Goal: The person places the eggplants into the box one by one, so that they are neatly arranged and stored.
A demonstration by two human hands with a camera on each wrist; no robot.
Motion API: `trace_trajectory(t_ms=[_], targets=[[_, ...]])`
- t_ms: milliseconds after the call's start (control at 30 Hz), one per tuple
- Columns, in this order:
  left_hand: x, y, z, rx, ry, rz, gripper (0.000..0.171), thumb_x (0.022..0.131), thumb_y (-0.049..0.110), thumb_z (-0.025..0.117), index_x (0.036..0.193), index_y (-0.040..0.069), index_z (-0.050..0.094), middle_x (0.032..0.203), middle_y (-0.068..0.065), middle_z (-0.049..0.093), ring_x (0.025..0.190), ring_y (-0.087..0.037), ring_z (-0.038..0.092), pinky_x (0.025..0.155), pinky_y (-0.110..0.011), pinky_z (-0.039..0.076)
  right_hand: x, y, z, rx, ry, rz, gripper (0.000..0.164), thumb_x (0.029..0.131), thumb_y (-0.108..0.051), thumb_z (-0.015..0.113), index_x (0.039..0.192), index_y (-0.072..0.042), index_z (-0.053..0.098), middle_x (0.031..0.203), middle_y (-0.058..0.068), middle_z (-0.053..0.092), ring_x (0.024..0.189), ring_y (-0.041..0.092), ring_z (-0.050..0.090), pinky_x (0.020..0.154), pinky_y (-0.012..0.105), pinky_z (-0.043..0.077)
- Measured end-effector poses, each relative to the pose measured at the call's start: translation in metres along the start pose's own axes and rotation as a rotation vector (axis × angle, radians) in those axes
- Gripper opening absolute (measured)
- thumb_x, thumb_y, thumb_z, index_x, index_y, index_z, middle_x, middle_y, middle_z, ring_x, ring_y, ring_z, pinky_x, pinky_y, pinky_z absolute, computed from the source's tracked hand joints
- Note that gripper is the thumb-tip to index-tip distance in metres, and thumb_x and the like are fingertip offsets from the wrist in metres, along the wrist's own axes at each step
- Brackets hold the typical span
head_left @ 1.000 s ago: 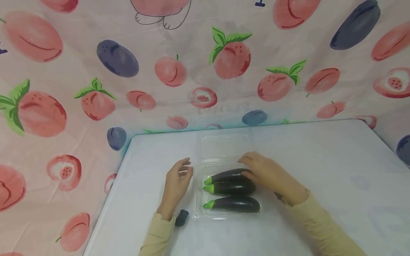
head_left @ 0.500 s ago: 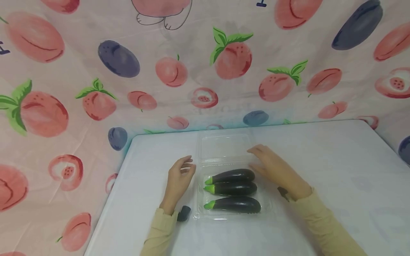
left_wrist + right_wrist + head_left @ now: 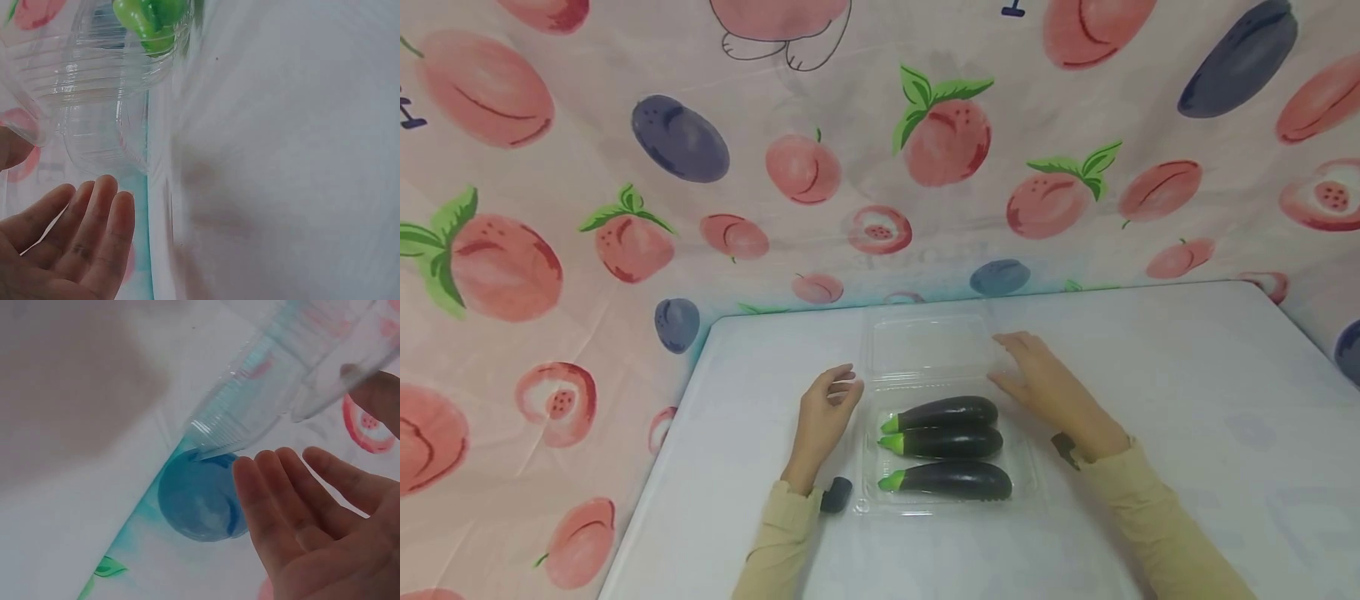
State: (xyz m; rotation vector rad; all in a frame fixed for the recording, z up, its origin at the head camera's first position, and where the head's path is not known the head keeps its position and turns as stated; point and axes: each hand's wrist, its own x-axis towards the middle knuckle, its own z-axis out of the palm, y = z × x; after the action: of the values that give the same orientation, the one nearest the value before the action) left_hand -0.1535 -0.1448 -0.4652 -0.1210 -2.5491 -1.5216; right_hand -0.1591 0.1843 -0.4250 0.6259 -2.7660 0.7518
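Lying between eggplants (image 3: 951, 442) and patterned cloth (image 3: 865, 158) is a lid (image 3: 930, 343).

Near-black eggplants (image 3: 951, 442) with green caps (image 3: 892, 444)

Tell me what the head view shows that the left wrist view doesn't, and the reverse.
Only head: the right hand, both beige sleeves, and the three eggplants in full, side by side.

Only left wrist: the palm side of the left hand, seen close up, fingers extended.

Both: the left hand itself, the clear container, green stem end, white tabletop and fruit-print cloth.
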Motion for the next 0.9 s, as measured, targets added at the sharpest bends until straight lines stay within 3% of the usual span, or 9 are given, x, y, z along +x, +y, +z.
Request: trace_trajectory(t_ms=[367,633,900], targets=[[0.005,-0.004,0.001,-0.036,-0.025,-0.044,0.045,0.095,0.030,0.068,0.131,0.005,0.061,0.121,-0.011,0.068,0.108,-0.026,0.067,0.095,-0.039,0.056,0.002,0.011,0.005,0.057,-0.047,0.112,0.066,0.096,-0.025,0.067,0.143,0.011,0.038,0.139,0.030,0.045,0.134,0.045,0.038,0.114,0.059,0.030],[0.008,-0.006,0.000,-0.109,-0.067,-0.043,0.046,0.094,0.029,0.070,0.132,0.005,0.061,0.121,-0.014,0.068,0.108,-0.029,0.067,0.091,-0.038,0.058,0.003,0.015,0.008,0.153,-0.069,0.160,0.068,0.097,-0.026,0.065,0.144,0.012,0.034,0.134,0.031,0.049,0.118,0.045,0.055,0.101,0.059,0.045],[0.010,-0.006,-0.001,-0.167,-0.116,-0.061,0.045,0.095,0.026,0.068,0.132,0.002,0.060,0.121,-0.014,0.067,0.107,-0.029,0.068,0.088,-0.033,0.059,0.003,0.013,0.008,0.234,-0.113,0.252,0.074,0.099,-0.031,0.062,0.146,0.013,0.027,0.139,0.032,0.045,0.119,0.047,0.054,0.102,0.060,0.045]])
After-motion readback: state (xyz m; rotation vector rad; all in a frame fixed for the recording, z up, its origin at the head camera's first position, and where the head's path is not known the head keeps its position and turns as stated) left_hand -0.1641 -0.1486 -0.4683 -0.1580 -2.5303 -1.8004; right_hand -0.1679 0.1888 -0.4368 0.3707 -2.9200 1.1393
